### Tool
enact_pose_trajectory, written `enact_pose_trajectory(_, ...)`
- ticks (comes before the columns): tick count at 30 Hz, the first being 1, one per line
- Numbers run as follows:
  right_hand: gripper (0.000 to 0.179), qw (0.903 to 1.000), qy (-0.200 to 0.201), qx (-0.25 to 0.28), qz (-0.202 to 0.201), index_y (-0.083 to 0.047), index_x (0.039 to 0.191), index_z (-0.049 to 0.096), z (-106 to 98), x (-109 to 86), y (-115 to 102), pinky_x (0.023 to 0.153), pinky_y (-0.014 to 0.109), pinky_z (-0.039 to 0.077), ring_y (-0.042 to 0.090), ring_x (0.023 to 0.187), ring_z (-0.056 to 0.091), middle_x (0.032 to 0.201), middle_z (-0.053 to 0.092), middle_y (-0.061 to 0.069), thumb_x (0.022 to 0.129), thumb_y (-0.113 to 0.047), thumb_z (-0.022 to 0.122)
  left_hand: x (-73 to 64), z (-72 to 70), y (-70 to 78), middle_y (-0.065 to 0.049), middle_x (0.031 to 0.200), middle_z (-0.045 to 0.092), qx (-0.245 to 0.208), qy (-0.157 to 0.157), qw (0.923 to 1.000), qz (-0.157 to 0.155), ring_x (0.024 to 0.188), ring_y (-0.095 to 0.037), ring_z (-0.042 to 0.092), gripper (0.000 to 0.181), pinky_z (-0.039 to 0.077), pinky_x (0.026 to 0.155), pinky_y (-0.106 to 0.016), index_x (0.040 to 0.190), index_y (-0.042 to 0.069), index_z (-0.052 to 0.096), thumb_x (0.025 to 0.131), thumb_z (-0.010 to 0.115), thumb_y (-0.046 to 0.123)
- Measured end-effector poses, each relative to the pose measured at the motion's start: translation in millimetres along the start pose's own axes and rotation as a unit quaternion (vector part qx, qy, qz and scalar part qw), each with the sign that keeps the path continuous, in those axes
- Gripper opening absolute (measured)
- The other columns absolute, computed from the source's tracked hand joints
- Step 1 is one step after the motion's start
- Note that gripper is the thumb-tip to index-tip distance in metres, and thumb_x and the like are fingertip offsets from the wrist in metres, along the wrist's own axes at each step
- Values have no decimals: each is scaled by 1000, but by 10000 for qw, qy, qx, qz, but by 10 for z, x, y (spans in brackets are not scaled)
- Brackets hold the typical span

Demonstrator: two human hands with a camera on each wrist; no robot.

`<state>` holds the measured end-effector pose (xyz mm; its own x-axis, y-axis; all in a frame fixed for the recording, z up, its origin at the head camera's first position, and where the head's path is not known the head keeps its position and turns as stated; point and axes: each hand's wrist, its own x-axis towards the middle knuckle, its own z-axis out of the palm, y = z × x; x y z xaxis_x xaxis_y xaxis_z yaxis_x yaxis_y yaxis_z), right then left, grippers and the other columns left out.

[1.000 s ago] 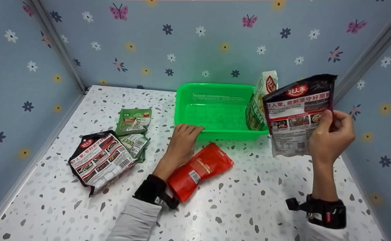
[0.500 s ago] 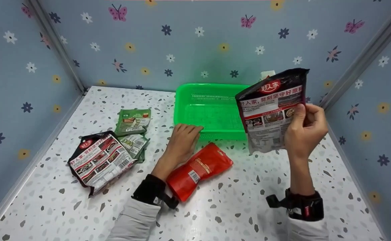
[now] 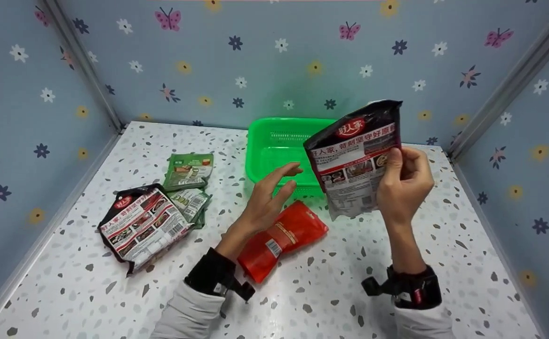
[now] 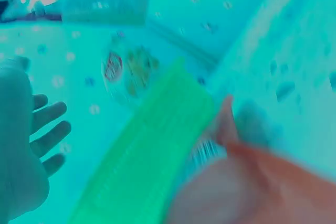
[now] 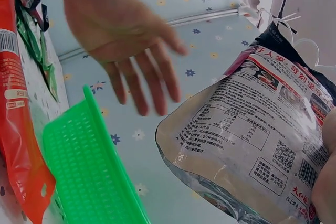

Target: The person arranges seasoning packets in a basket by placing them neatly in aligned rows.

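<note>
My right hand [image 3: 403, 193] pinches the right edge of a black-and-white food pouch [image 3: 356, 165] and holds it up, back label toward me, in front of the basket's right part. My left hand [image 3: 267, 197] is raised near the basket's front rim, fingers apart and holding nothing; the right wrist view shows that left hand [image 5: 123, 45] spread in the air beside the pouch [image 5: 252, 140]. Behind them stands a green plastic basket [image 3: 260, 155]. A second pouch [image 4: 128, 72] stands at the basket in the blurred left wrist view; in the head view the held pouch hides most of it.
A red pouch [image 3: 283, 240] lies in front of the basket, partly under the left forearm. On the left lie another black-and-white pouch [image 3: 142, 226] and several green packets [image 3: 189, 169]. Patterned walls enclose the speckled table [image 3: 330, 301] at the back and sides.
My right hand has carried the held pouch leftward, from right of the basket to in front of it. My left hand has let go of the basket's front rim and lifted.
</note>
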<state>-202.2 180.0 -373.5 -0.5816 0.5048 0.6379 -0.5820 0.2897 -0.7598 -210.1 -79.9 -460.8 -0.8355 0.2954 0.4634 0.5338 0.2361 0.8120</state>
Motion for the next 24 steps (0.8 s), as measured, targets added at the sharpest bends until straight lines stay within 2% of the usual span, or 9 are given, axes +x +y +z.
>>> enact_pose_trajectory(4,7,9999,-48,132,41,0,103,74,22,-21,0,62,19,53,8,67,68,84,75,-11,108,-4,72,-24,43,198,-6,167,63,-795,-92,9967,-128,159,-27,57,90,44,132,-60,173,15,45,109,49,78)
enact_pose_trajectory(7,7,9994,-125,305,100,-3,102,74,34,-53,11,62,20,54,7,68,68,84,76,-10,109,-3,71,-41,93,287,-3,169,61,-1275,-218,9915,-173,159,-24,57,99,45,132,-58,175,19,42,103,54,85)
enact_pose_trajectory(10,9,9988,-205,425,140,-4,103,74,47,-92,17,62,21,54,7,68,69,83,76,-10,110,-3,70,-62,145,342,-6,169,62,-1654,-454,9851,-150,158,-25,59,95,47,131,-55,175,18,40,105,59,79)
enact_pose_trajectory(13,8,9985,-247,453,183,-4,104,75,63,-124,15,62,21,55,7,69,69,84,75,-10,110,-3,69,-86,192,389,-13,169,61,-1958,-733,9779,-101,157,-30,60,86,50,130,-52,176,14,38,110,62,63)
enact_pose_trajectory(17,8,9984,-247,435,246,-5,105,75,82,-148,9,63,21,56,8,69,69,85,76,-10,110,-4,69,-105,243,449,-16,167,61,-2147,-1017,9713,-81,155,-32,63,77,53,128,-48,178,12,35,111,60,43)
enact_pose_trajectory(24,9,9980,-298,470,292,-4,105,75,119,-208,-15,62,21,54,8,69,68,85,75,-8,111,-4,68,-140,321,513,-15,166,63,-1931,-1016,9757,-218,148,-30,69,72,59,121,-44,174,14,41,108,64,34)
